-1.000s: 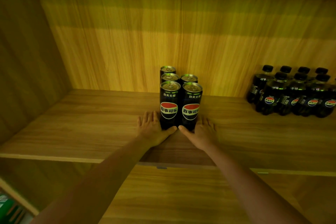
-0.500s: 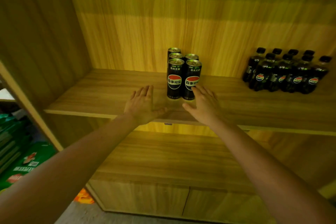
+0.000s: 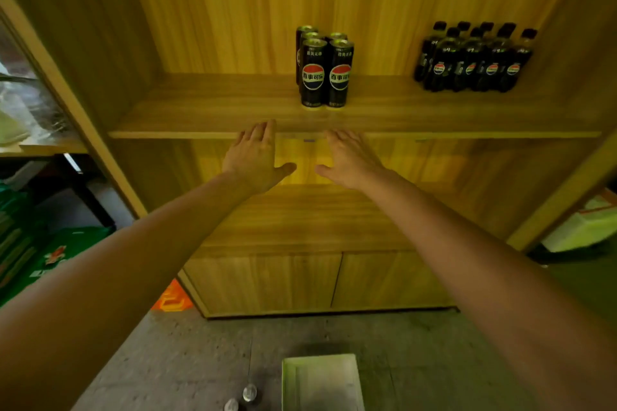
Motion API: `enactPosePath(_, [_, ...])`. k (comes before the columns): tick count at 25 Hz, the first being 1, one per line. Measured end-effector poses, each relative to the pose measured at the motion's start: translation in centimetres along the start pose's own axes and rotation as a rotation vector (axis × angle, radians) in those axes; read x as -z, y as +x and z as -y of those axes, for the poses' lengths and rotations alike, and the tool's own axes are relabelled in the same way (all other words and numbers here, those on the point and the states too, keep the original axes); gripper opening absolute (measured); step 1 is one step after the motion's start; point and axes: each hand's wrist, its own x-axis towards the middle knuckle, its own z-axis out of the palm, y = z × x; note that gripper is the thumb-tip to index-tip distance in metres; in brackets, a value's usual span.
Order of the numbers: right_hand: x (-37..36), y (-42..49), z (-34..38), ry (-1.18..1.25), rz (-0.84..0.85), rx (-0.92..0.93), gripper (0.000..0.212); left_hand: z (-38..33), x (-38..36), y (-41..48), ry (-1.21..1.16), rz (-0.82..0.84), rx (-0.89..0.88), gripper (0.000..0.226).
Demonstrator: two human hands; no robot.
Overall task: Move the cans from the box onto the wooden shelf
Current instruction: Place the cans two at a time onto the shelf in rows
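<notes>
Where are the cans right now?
In the head view, the cans stand clustered on the shelf, centre, left of the bottles, above the left hand and right hand.

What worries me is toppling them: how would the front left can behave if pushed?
The front left can is tall and slim, so a high push would probably tip it, though cans behind may brace it. Pushed low, it likely slides on the smooth shelf. Tipped over, its round body would probably roll.

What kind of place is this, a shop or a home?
Probably a shop or stockroom: a wooden shelf holds identical cola cans and a cluster of matching bottles, with green cartons at left.
</notes>
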Motion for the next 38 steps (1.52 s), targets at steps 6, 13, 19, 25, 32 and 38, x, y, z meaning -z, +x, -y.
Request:
enactPosePath(6, [-7.4,-6.4,2.6,0.046,0.048,-0.044,0.075,0.3,-6.2,-7.6,-0.106,-0.108,-0.099,0.086])
enactPosePath(13, [-25.8,-11.7,-0.8,0.034,0.165,-0.001,0.068,1.1,-25.9,-14.1,-0.257,0.058,-0.079,0.078])
enactPosePath(19, [-49.9,-19.1,-6.1,0.035,0.352,0.033,0.058,2.3,-50.8,-22.8,-0.356,0.452,0.0,0.08])
enactPosePath(25, [-72.4,-25.8,-10.9,0.087,0.616,-0.017,0.051,3.8,-72.2,-28.9,-0.326,0.722,-0.037,0.073])
enactPosePath(32, [-86.6,-29.2,-14.2,0.307,0.655,-0.034,0.068,4.4,-86.7,-30.7,-0.462,0.788,-0.095,0.075])
enactPosePath(38, [-89.6,-28.7,-14.5,0.797,0.6,-0.174,0.066,4.6,-90.1,-28.7,-0.785,0.845,0.153,0.086])
